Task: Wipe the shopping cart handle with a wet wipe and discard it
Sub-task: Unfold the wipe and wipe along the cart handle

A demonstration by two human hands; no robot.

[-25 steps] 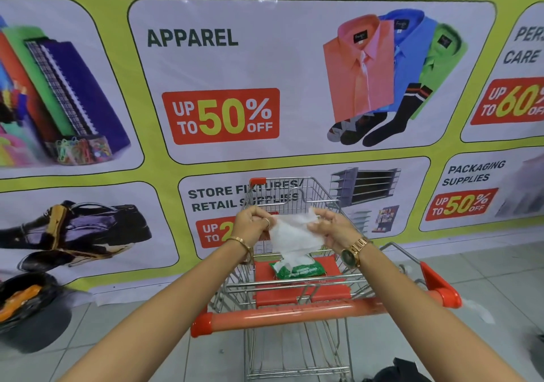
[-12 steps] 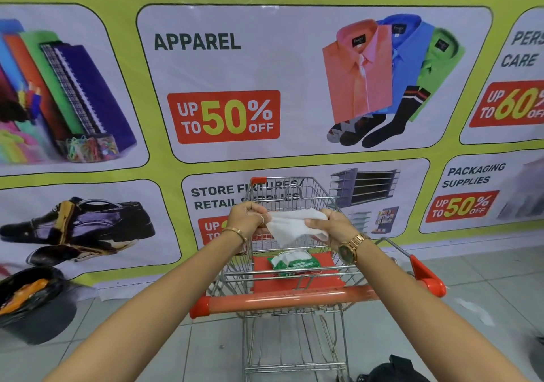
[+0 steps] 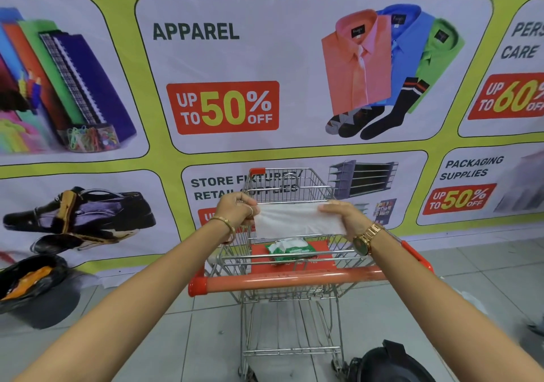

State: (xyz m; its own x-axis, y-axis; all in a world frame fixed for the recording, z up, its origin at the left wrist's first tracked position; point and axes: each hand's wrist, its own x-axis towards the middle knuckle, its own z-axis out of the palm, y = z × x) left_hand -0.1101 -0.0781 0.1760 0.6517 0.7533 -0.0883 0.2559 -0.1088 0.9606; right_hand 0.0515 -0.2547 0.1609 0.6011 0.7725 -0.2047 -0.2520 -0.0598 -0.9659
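Left hand [image 3: 235, 209] and right hand [image 3: 343, 219] each pinch one end of the white, textured wet wipe [image 3: 297, 219], fingers closed on it, sheet stretched flat above the wire cart's basket. Below it lies a green-and-white wipes packet [image 3: 290, 247], label unreadable. Assessment: wipe drawn and opened; orange plastic cart handle [image 3: 294, 283] untouched, wiping and disposal outstanding. Wall banner [image 3: 206, 31] reads "APPAREL", "UP TO 50% OFF", "PACKAGING SUPPLIES".

Bare forearms, no sleeves. Left wrist wears a thin gold bangle [image 3: 228, 222]; right wrist a gold watch [image 3: 366, 239]; left hand [image 3: 235, 209] a ring [image 3: 251, 211].
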